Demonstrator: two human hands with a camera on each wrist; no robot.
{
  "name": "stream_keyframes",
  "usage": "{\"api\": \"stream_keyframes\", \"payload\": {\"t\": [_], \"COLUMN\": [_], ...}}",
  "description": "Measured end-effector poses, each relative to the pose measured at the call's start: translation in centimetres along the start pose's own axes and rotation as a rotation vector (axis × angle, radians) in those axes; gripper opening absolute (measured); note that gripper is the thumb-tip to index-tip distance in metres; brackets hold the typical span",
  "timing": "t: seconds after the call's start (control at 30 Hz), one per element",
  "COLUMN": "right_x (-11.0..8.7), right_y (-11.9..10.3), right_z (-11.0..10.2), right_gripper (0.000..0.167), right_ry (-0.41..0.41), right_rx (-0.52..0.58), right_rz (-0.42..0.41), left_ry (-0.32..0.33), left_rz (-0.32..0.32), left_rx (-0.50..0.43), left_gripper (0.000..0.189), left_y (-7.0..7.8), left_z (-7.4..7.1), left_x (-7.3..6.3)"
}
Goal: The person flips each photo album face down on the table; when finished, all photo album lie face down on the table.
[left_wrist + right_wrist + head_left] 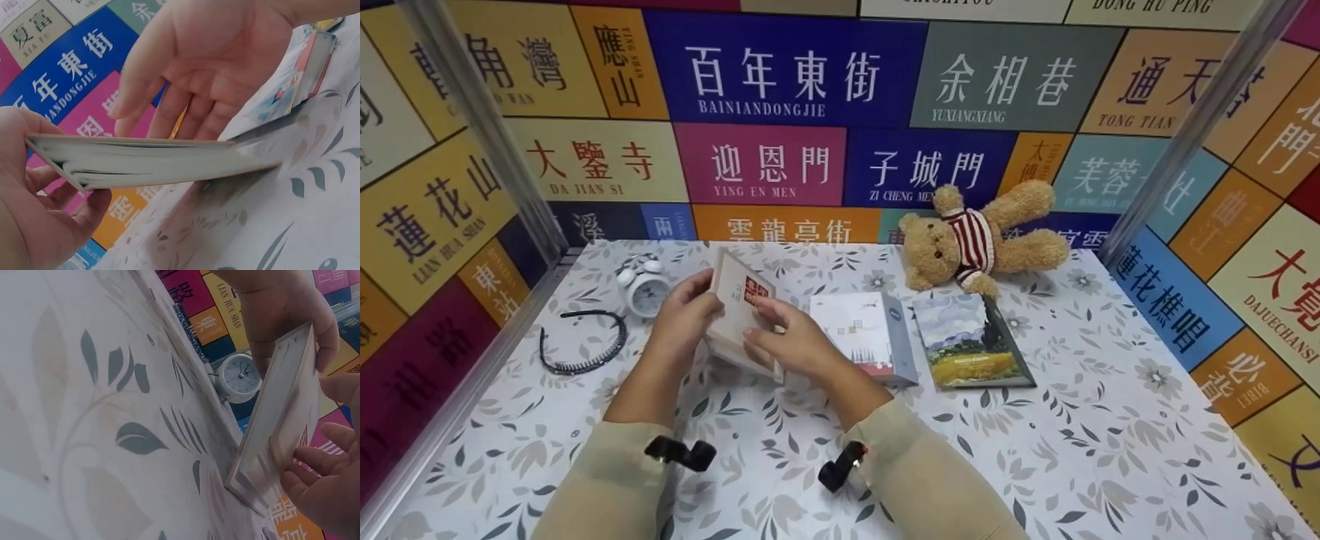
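A beige book point(733, 319) with a red seal on its cover stands tilted above the table. My left hand point(681, 319) grips it by the left edge, thumb on the front, as the left wrist view shows with the page block point(152, 163) of the book facing the camera. Over the cover lies my right hand point(795, 341), its fingers loosely extended and touching the front near the seal. In the right wrist view those fingers point(315, 461) rest against the cover without closing round the book. The book's back is hidden in the head view.
Left of the hands are a white alarm clock point(646, 289) and a black headband point(583, 367). To the right lie a white boxlike book point(859, 337) and a book with a painted landscape point(971, 341). Behind them a teddy bear point(976, 244) leans near the lettered wall point(784, 67).
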State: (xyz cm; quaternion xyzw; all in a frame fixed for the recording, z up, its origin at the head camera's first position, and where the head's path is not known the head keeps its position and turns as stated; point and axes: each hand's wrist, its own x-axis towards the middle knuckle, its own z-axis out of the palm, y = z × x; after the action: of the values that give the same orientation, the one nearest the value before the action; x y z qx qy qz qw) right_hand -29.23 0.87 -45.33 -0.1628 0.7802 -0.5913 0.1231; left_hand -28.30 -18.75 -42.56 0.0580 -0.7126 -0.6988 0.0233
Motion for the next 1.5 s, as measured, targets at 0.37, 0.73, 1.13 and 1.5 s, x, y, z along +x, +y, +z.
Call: {"api": "stream_keyframes", "payload": {"t": [0.37,0.73,1.13,1.5], "right_x": [-0.2,-0.3,0.0,0.1], "right_y": [-1.3,-2.4,-1.3,-1.0], "right_z": [-0.5,-1.8,-1.8,-2.1], "right_gripper": [0.062,0.06,0.064,0.068], "right_ry": [-0.031,-0.028,-0.052,0.015], "right_rx": [0.25,0.337,0.309,0.311], "right_rz": [-0.126,-0.208,-0.1,0.01], "left_ry": [-0.05,-0.083,-0.079,-0.08], "left_rz": [0.064,0.109,-0.017,0.004], "left_rx": [0.063,0.169,0.114,-0.025], "left_gripper": [0.06,0.05,0.068,0.056], "left_y": [1.3,1.5,0.6,-0.5], "left_z": [1.8,2.7,1.8,1.4], "left_x": [-1.5,-1.9,-1.1,-0.1]}}
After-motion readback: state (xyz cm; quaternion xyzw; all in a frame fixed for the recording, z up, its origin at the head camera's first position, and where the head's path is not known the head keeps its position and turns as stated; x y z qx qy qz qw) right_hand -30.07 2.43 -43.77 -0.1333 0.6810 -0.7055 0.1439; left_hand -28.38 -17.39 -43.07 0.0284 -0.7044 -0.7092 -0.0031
